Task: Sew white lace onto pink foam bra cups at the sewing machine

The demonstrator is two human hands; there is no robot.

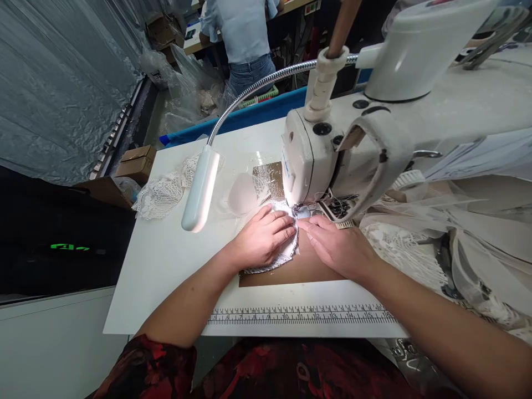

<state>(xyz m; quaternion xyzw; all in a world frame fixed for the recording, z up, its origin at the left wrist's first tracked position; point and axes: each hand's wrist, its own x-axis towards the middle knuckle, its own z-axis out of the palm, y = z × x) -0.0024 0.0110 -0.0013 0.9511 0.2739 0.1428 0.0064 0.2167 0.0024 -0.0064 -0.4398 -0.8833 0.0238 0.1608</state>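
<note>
A white lace piece [286, 256] with a dark edge lies under the needle area of a white sewing machine [301, 160]. My left hand [264, 235] rests flat on this lace, fingers spread a little and pointing toward the needle. To the right of the needle, my right hand [338, 244] has its index finger stretched to the lace's right edge, its other fingers curled; whether it pinches any fabric is hidden. Beneath the lace is a brown plate [316, 263] set on the white table [166, 266].
A lamp [200, 188] on a bendy metal neck hangs over the table's left part. More lace [160, 197] lies at the left edge, and sheer fabric [399, 249] is heaped at the right. A ruler strip [299, 316] runs along the front. Beyond sits a person [241, 33].
</note>
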